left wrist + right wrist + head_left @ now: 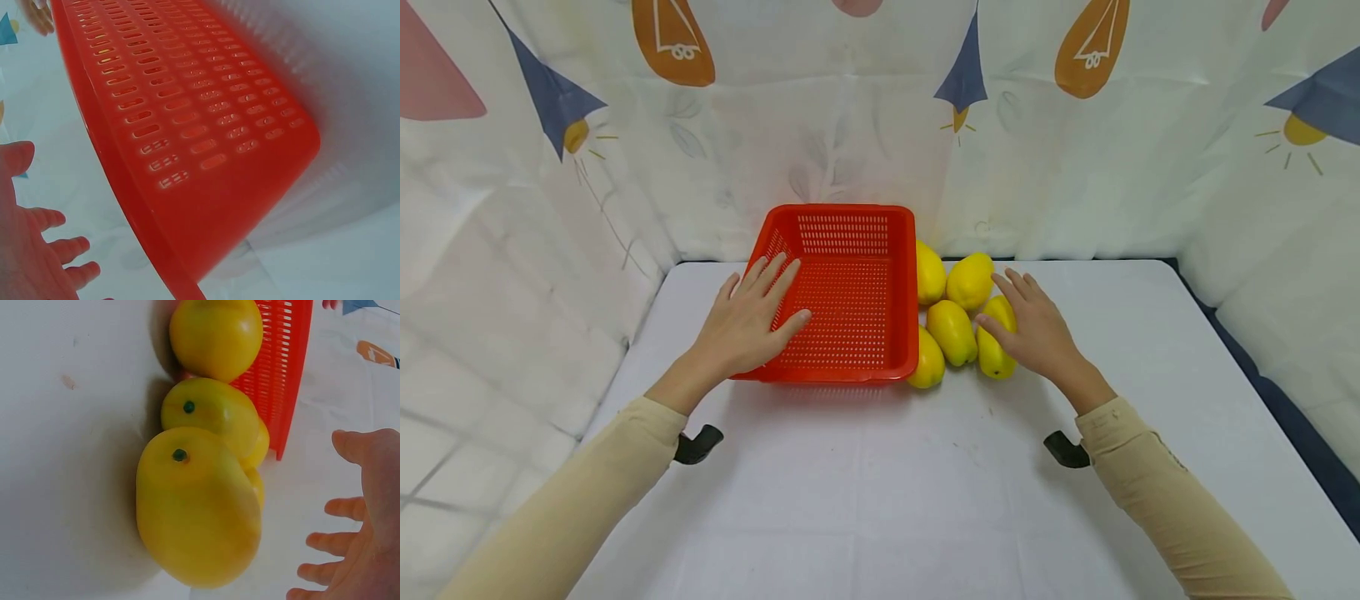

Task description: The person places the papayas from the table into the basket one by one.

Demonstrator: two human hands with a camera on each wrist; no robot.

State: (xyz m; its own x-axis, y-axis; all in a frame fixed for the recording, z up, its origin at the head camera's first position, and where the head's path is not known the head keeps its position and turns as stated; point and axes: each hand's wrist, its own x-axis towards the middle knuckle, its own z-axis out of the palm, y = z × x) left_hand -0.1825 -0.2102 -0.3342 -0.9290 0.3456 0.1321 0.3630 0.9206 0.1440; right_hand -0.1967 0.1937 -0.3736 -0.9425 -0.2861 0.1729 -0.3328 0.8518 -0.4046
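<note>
Two hands in view, both mine. Left hand (741, 329): fingers straight and spread, thumb out, grip wide and holding nothing; it hovers over the left side of the one red basket (842, 308), and the left wrist view shows it apart from the rim. Right hand (1036, 329): fingers extended, thumb well away from them, also holding nothing; it hangs above the rightmost fruit, a gap between them in the right wrist view.

Fruit count: five yellow fruits (951, 332), all on the white table (925, 483), bunched just right of the basket. Two lie next to its right side, one at the back, one at the front; one is in the middle, one at the back right, one under my right hand. Two show a green spot at the end in the right wrist view.

Two beige sleeves (595, 483), two black pieces (698, 445), one by each wrist. On the cloth (880, 142) behind: two orange bulbs (673, 42), three blue lampshades (962, 71).
</note>
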